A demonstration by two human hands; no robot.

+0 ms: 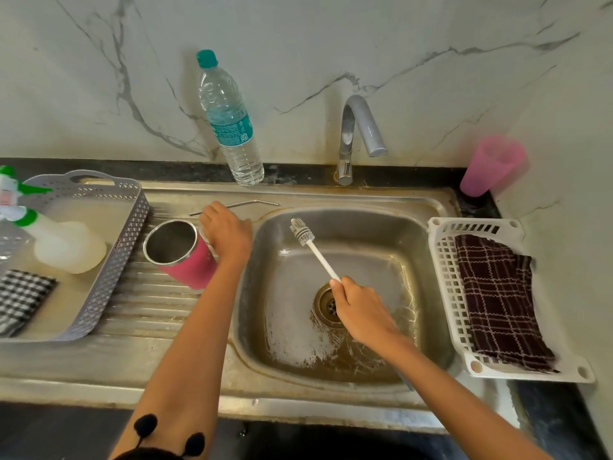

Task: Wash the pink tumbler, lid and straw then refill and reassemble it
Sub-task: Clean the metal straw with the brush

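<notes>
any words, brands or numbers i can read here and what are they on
Nothing is clearly readable.
Water bottle, teal label: white print and a small boxed mark, too small and blurred to read.
Spray bottle, red and white label at the left edge: blurred, unreadable.
Pink tumbler, brush, pink cup: no text visible.

Home kitchen, sink corner. Stainless sink (414,260) with ribbed drainboard (149,303), chrome tap (355,127), black counter (99,167), marble-look wall (331,44). Grey basket (132,227) and white basket (444,293) hold checked dishcloths; spray bottle (66,247) and water bottle (232,127) nearby.
</notes>
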